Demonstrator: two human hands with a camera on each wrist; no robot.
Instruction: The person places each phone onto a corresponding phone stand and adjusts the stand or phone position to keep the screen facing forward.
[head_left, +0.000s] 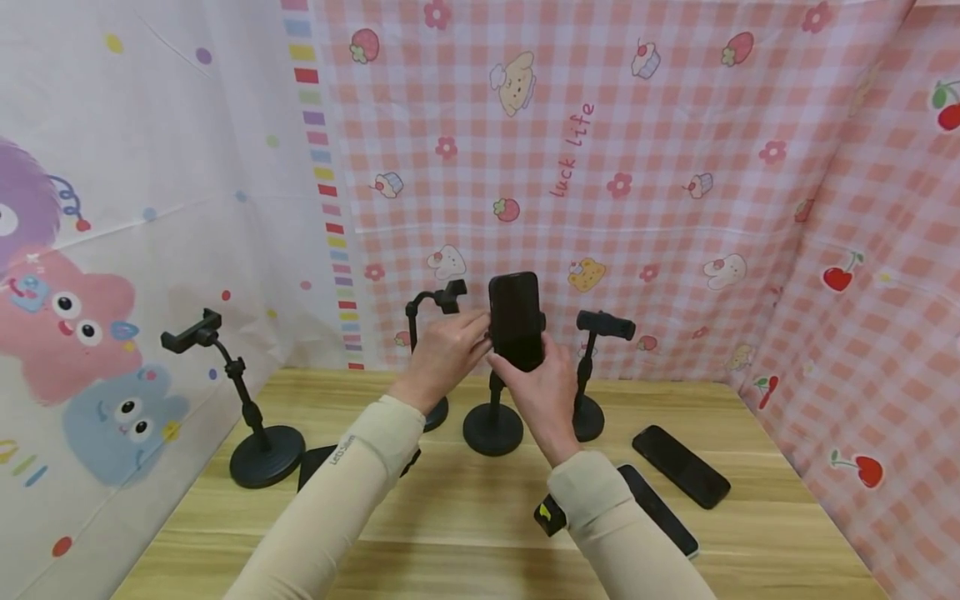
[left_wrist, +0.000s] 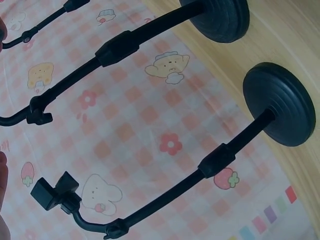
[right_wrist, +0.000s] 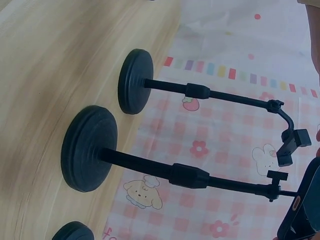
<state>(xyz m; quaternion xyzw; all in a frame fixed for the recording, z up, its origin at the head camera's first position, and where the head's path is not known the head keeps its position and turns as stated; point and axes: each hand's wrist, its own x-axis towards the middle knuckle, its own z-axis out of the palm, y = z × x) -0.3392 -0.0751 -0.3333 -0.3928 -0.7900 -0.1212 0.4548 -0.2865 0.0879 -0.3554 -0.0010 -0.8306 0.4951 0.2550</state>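
A black smartphone stands upright in the clamp of the middle phone stand, its dark screen facing me. My right hand grips the phone's lower end, with the thumb across the front of the screen's bottom corner. At the left edge, my left hand has bent fingers pinching the side of the clamp; the fingertips are partly hidden behind the phone. In the right wrist view the phone shows edge-on at the end of the stand's thin pole.
Other black stands are around it: one at far left, one behind my left hand, one at right. Two phones lie at right, one flat and one partly under my sleeve. A dark flat object lies by my left sleeve.
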